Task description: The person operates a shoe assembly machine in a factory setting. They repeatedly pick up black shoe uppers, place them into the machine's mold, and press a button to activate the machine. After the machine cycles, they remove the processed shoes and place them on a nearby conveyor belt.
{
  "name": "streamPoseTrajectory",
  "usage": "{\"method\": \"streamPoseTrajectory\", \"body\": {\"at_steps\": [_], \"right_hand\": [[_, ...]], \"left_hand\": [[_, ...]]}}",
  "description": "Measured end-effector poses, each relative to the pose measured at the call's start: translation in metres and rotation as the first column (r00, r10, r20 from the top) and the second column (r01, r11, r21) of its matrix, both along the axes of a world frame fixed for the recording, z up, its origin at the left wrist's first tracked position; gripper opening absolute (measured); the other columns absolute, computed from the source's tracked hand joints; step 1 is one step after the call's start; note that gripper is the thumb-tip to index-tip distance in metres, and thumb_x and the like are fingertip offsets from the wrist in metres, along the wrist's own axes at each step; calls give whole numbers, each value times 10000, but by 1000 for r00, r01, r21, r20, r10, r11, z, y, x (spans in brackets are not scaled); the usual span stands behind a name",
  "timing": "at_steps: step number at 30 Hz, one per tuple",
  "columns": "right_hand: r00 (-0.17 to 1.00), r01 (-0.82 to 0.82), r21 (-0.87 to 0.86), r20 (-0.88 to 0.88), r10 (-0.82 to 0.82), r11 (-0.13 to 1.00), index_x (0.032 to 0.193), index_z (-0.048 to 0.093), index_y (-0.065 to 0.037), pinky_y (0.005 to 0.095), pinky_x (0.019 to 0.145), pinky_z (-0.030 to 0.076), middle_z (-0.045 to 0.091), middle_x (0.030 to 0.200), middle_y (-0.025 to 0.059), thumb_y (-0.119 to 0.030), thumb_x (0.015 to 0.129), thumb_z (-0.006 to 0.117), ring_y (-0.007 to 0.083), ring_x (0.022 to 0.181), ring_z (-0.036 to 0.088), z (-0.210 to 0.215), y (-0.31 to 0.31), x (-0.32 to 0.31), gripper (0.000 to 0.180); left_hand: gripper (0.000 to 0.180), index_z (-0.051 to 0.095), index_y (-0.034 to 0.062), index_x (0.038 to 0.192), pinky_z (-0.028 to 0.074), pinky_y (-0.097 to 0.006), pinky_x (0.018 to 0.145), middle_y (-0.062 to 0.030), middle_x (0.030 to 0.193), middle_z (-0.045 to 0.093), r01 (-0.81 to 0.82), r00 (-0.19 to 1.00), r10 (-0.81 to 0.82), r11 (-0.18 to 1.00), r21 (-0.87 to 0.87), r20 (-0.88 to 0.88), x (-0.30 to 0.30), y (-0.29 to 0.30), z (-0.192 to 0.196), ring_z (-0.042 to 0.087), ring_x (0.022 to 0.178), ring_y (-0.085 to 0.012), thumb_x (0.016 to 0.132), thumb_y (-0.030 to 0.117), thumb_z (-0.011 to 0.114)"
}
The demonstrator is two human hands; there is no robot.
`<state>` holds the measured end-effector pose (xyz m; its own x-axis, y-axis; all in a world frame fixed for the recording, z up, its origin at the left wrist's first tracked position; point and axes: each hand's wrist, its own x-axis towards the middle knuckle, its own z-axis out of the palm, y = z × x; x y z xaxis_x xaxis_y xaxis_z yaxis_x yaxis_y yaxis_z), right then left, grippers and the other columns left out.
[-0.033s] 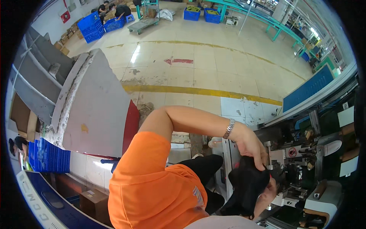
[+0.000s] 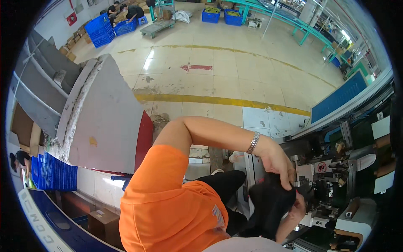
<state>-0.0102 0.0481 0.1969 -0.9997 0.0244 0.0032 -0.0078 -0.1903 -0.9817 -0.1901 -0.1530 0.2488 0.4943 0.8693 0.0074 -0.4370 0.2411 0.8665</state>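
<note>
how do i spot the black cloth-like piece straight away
Find the orange fabric sleeve, then follow its bare forearm past the silver metal wristband. The left hand grips the black cloth-like piece; unlike the neighbouring black trousers, it is handheld.

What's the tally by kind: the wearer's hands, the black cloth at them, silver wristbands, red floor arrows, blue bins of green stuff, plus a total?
Wearer's hands, left hand and right hand: 2
Black cloth: 1
Silver wristband: 1
Red floor arrow: 1
Blue bins of green stuff: 2
Total: 7
</note>
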Motion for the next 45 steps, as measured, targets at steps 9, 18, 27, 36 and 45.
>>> {"method": "streamPoseTrajectory", "body": {"at_steps": [9, 18, 27, 36, 45], "right_hand": [[944, -249, 51, 235, 231, 967, 860, 586, 40, 225, 670, 377, 585, 797, 56, -30, 419, 789, 111, 748, 524, 44, -11, -3, 490], [794, -455, 37, 468, 387, 890, 817, 622, 21, 200, 592, 364, 595, 754, -1, 4, 552, 761, 48, 677, 509, 59, -32, -2, 300], [606, -464, 32, 740, 291, 885, 759, 612, -17, 198, 530, 415, 597, 673, 9, -12, 605, 728, 67, 609, 547, 46, -48, -12, 193], [699, -452, -11, 617, 361, 892, 927, 566, -30, 226, 645, 444, 611, 809, 30, 56, 469, 749, 115, 740, 578, 38, -67, 4, 500], [874, -366, 140, 391, 288, 920, 789, 585, -23, 177, 527, 403, 549, 646, -57, -88, 588, 745, 27, 597, 509, 94, -22, 0, 265]], "left_hand": [[346, 571, -105, 964, 472, -267, 737, -122, 968, 607, -16, 953, 6, 999, -30, -302, 37, 14, 0, 571, 852, -140, 795, 192, 629], [484, 620, -62, 925, 391, -301, 805, -140, 940, 606, -24, 667, 91, 995, 100, -739, 51, 3, 30, 517, 899, -159, 755, 390, 648], [287, 590, 50, 970, 388, -274, 812, -69, 992, 603, 158, 892, -294, 915, -372, -344, 45, 38, -52, 523, 944, -183, 767, 239, 663], [565, 558, 8, 1098, 367, -296, 855, -118, 1120, 557, 271, 475, -90, 961, 49, -876, 62, 17, -5, 492, 1000, -199, 711, 404, 671], [441, 536, -111, 998, 436, -265, 741, -107, 945, 610, 334, 821, -145, 906, 259, -552, -3, 15, 41, 533, 853, -105, 790, 266, 629]]}}
